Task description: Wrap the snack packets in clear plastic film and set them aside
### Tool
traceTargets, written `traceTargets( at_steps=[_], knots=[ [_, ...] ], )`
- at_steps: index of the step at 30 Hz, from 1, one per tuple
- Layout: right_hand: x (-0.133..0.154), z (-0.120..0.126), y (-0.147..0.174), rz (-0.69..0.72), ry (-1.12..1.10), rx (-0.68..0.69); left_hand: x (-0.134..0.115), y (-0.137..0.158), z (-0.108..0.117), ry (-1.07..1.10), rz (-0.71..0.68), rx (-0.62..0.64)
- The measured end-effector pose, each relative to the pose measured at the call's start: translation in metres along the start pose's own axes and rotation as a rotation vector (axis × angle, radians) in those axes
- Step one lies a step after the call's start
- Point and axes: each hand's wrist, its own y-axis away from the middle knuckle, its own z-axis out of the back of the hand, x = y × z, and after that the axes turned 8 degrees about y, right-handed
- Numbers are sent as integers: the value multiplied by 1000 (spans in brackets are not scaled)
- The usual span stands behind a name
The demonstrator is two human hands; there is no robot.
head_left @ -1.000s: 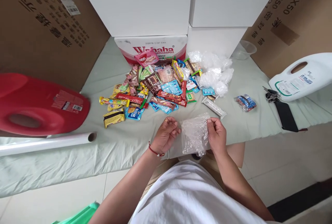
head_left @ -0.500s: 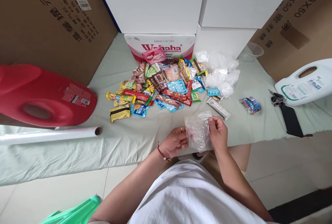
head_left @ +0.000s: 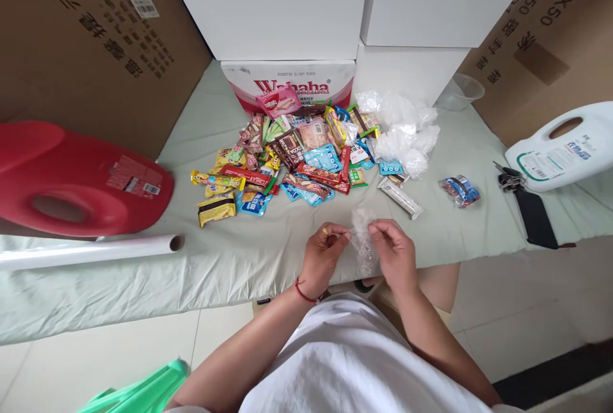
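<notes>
Head view: pinching a crumpled clear plastic bag [head_left: 363, 250] at its right side with thumb and fingers of right hand [head_left: 396, 253], and apparently at its left edge with left hand [head_left: 325, 258], over the front of the tablecloth [head_left: 230, 266], well short of the snack heap [head_left: 290, 150]. Looks near weightless, limp, slick, likely to cling and tear if tugged hard. Best taken lightly by the edges, between fingertips.

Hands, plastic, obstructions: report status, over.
Left hand and right hand pinching clear crumpled plastic sheet. Sheet bunched between them. Nothing blocking either hand; multicoloured pile of wrapped snacks lies beyond.
</notes>
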Motion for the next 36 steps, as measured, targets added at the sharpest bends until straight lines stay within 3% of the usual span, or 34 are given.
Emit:
traceTargets(
  at_steps=[4,9,16,21,29,33,36],
  knots=[
    [-20,15,-11,-198,-194,-53,-3,-5,13,138,13,-22],
    [-39,40,-13,-281,-248,-39,-12,-10,37,386,128,-53],
    [-67,72,-9,-263,50,-18,-16,-14,84,282,81,-154],
    [-75,85,-20,-182,273,14,-16,-12,98,220,87,-156],
    [-58,89,-49,-47,430,-106,-16,-12,101,291,33,-173],
    [-25,67,-46,76,468,-278,-13,-6,99,286,24,-162],
    [0,39,-38,31,355,-185,-11,2,90,277,-15,-181]
  ],
)
